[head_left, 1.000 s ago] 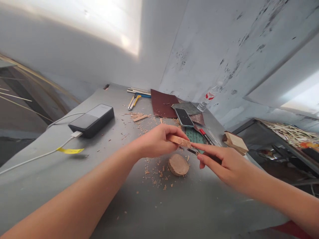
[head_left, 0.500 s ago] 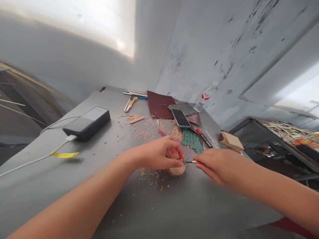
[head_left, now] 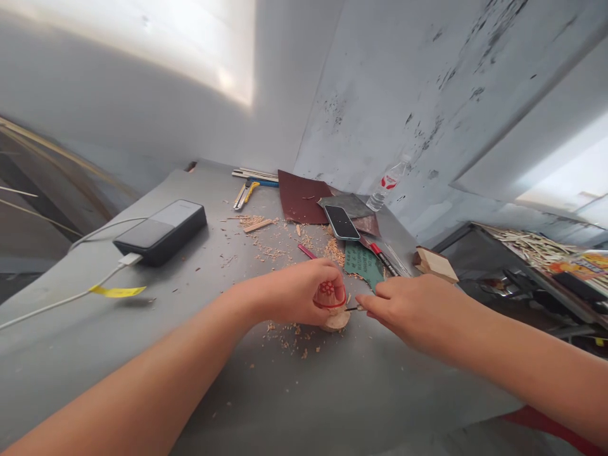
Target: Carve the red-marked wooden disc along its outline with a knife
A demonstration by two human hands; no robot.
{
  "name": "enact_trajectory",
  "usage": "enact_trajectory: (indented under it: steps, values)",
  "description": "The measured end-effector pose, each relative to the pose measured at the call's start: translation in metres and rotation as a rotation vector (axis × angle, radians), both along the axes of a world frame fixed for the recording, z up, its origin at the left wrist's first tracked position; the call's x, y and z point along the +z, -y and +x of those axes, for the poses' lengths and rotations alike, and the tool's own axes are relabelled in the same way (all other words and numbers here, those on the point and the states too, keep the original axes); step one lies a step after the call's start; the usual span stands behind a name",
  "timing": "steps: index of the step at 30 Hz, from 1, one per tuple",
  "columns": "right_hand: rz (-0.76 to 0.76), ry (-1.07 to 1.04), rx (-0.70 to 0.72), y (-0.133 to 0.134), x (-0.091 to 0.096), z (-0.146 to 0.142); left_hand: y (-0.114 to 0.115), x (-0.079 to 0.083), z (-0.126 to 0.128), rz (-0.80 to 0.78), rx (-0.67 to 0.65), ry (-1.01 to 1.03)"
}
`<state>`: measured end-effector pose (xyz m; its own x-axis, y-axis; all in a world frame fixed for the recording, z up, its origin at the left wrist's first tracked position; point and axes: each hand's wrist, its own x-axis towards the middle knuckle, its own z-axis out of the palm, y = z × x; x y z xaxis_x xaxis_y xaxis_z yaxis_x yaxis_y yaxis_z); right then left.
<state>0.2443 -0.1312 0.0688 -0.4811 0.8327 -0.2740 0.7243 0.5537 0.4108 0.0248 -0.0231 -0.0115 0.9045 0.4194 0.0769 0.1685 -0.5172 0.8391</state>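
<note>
**Wood piece held on a round block at the middle of the tabletop**

Wood piece (head_left: 329, 295) with a red painted pattern sits near the middle of the grey tabletop (head_left: 332, 392), pressed down onto a round wooden block (head_left: 336, 320). Going from large to small: the tabletop runs back to a scuffed white wall and is strewn with wood shavings (head_left: 289, 339) around the block. A dark power bank (head_left: 160, 231) lies well to the left, with a white cable (head_left: 71, 296) that carries a yellow tag (head_left: 117, 291). At the back lie sheets of sandpaper (head_left: 300, 197) in dark red and grey, with a phone (head_left: 341, 221) face up on them, and a green sheet (head_left: 365, 264) with small writing too fine to read. A clear water bottle (head_left: 386, 187) with a red label, its wording not legible, leans by the wall. Pale wooden blocks (head_left: 434, 264) sit at the right edge, a yellow-handled cutter (head_left: 246, 192) far back, and a red marker (head_left: 382, 258) beside the green sheet.

The left hand (head_left: 297, 292) is closed around the wood piece, its grip clamped on it from above. The right hand (head_left: 408, 310) has its grip pinched on a thin dark carving tool (head_left: 354, 308), whose tip meets the wood piece low on its right side. Nothing stands between the two hands; the marker and green sheet lie just behind them.
</note>
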Motion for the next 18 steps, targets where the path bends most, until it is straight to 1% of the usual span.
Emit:
enact_trajectory:
  steps: [4, 7, 12, 15, 18]
  values:
    - [-0.056, 0.1, -0.032, -0.004, 0.009, -0.015, 0.0, 0.0, -0.001, 0.004, -0.023, 0.0]
    - [-0.061, 0.133, -0.023, -0.003, 0.006, -0.021, -0.001, 0.001, -0.001, -0.003, -0.033, 0.007]
    - [-0.064, 0.173, -0.005, 0.0, 0.0, -0.034, -0.002, 0.002, -0.002, 0.037, -0.031, -0.008]
    - [-0.147, 0.249, -0.041, -0.005, 0.005, -0.047, -0.002, 0.0, -0.002, 0.043, -0.04, -0.015]
    - [-0.261, 0.337, -0.149, -0.015, 0.013, -0.057, -0.004, -0.003, -0.001, 0.065, -0.037, -0.036]
